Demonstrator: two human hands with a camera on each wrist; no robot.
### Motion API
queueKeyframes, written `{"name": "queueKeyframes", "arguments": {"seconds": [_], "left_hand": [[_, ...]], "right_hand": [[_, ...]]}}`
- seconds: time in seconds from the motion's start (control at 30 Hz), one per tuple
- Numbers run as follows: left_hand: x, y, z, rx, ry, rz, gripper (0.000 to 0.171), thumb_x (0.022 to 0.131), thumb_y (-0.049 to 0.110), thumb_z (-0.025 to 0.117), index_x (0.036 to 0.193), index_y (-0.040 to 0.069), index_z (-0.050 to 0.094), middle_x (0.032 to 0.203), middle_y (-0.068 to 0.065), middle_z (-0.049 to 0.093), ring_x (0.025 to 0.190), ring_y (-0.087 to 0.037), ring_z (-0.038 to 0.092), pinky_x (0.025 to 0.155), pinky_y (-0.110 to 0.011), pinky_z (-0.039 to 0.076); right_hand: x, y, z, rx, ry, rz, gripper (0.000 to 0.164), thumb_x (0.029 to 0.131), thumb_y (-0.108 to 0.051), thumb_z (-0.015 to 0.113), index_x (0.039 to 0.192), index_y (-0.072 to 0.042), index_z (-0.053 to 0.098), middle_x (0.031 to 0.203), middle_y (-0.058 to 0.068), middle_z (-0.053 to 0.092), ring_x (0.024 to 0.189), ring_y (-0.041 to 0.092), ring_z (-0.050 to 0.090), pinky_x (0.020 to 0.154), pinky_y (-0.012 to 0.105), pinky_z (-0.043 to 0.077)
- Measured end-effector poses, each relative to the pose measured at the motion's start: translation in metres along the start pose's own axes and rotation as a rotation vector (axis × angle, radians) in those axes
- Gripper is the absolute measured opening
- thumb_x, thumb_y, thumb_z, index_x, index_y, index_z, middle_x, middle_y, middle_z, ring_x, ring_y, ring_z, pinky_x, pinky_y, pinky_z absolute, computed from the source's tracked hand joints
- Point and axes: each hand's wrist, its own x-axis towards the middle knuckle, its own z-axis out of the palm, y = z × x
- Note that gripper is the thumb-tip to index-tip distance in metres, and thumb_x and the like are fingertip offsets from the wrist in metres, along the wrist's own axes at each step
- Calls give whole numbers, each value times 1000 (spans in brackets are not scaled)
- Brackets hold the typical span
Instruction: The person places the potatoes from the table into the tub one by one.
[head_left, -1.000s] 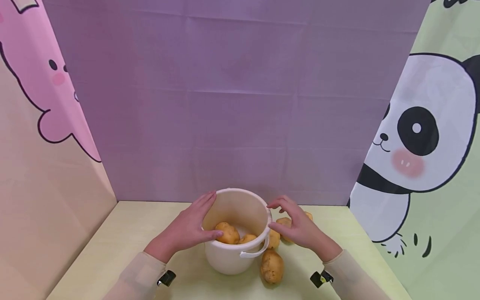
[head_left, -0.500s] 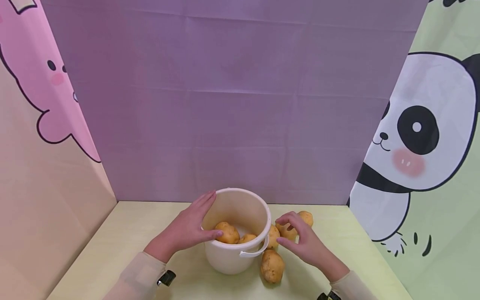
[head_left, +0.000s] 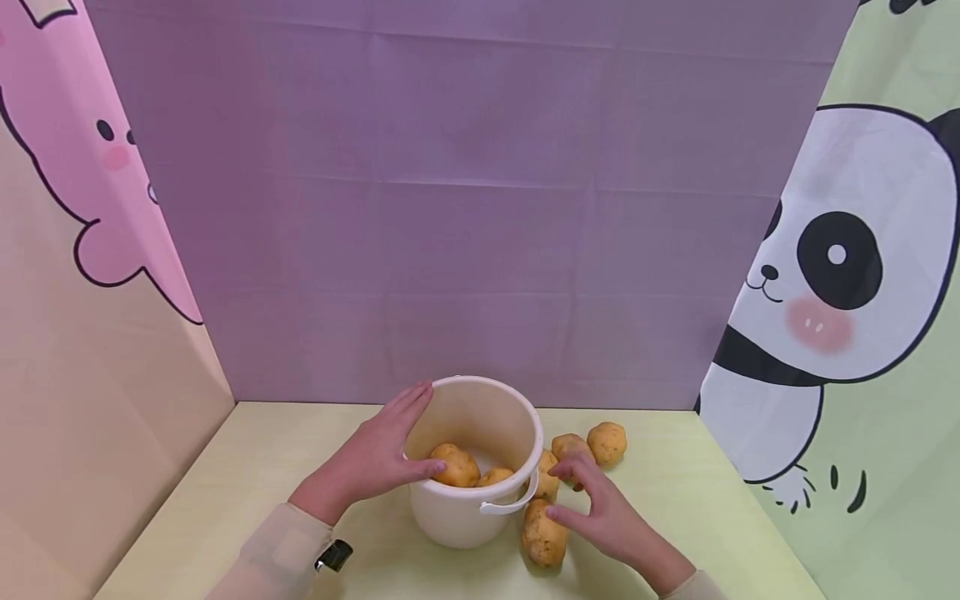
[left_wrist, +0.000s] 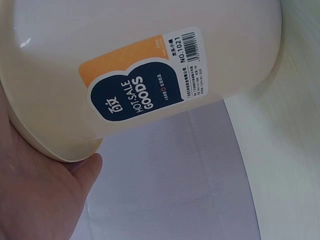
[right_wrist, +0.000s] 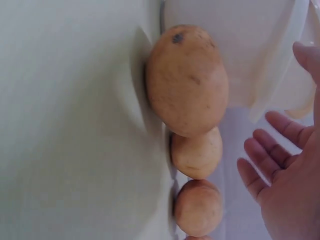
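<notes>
A cream plastic bucket (head_left: 453,523) stands upright on the table, its white handle (head_left: 513,505) hanging down on the right. Inside it lie a potato (head_left: 456,467) and part of another. My left hand (head_left: 371,458) grips the bucket's left rim, thumb over the edge; the left wrist view shows a printed label (left_wrist: 135,85) on the bucket's side. To the right of the bucket, my right hand (head_left: 603,517) hovers over a row of potatoes with fingers spread and nothing held. Nearest to it is the big front potato (head_left: 543,546); in the right wrist view, fingers and potato (right_wrist: 187,80) are apart.
Behind the front potato, another potato (head_left: 547,477) lies close to the bucket. Further back are a potato (head_left: 570,447) and a rounder potato (head_left: 607,443). A purple cloth backdrop (head_left: 465,208) rises at the rear edge of the pale wooden table (head_left: 262,467).
My right hand has come away from the bucket's right rim, moving down and toward me over the potatoes. The left hand, bucket and potatoes stay in place.
</notes>
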Motion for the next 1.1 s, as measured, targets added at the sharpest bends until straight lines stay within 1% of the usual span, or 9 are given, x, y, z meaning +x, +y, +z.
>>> {"name": "queueKeyframes", "arguments": {"seconds": [0.13,0.23,0.37,0.43,0.6,0.73,0.83,0.93,1.1], "left_hand": [[0,1,-1,-10,-3,-4,114,91,63,81,171,-2,34,180,-16,29,167,-40,26,128,-64,33],[-1,1,-1,-13,-9,-9,114,91,64,81,172,-1,33,180,-16,29,167,-39,25,128,-63,33],[0,1,-2,-10,-9,-3,116,91,68,79,172,-1,33,181,-16,29,167,-39,25,129,-63,33],[0,1,-2,-10,-4,0,115,91,67,79,171,-2,33,180,-17,29,167,-40,25,128,-63,33],[-3,-1,-3,-2,2,5,112,91,61,82,171,-3,35,180,-18,30,166,-41,27,128,-64,34],[-4,-1,-3,-3,6,9,112,91,60,82,170,-3,35,179,-19,30,166,-43,27,127,-65,34],[-3,-2,-2,-2,10,13,112,92,60,82,170,-4,35,179,-19,31,165,-43,27,127,-65,34],[-3,-2,-2,-4,8,14,112,92,61,81,170,-4,35,179,-19,31,166,-43,27,128,-64,34],[-3,-2,-3,-3,5,17,113,92,64,80,170,-3,35,179,-18,30,166,-42,27,128,-64,34]], "right_hand": [[-4,2,7,-19,-27,73,38,99,-31,86,129,-16,69,125,5,65,111,20,61,94,43,57],[-6,3,11,-22,-52,107,41,99,-34,86,128,-10,69,125,7,66,114,28,63,95,44,57],[-7,4,15,-22,-62,99,42,98,-35,86,128,-10,69,125,7,66,114,30,64,94,44,56],[-8,5,17,-11,-65,94,42,98,-35,87,127,-10,69,123,7,65,113,30,64,95,45,56],[-12,7,25,-31,-100,120,46,97,-41,87,129,-13,69,125,2,64,117,26,62,100,41,56],[-13,6,30,-75,-116,166,53,91,-48,91,130,-18,69,127,-4,62,119,18,62,105,37,54],[-13,3,31,-122,-127,176,58,87,-52,92,130,-20,70,126,-7,60,116,14,61,105,36,54],[-14,0,31,-161,-153,185,61,85,-55,92,131,-22,70,126,-10,58,114,10,60,102,37,56],[-14,-2,28,-145,-226,211,65,84,-57,93,139,-32,66,129,-12,55,115,10,60,102,39,57]]}}
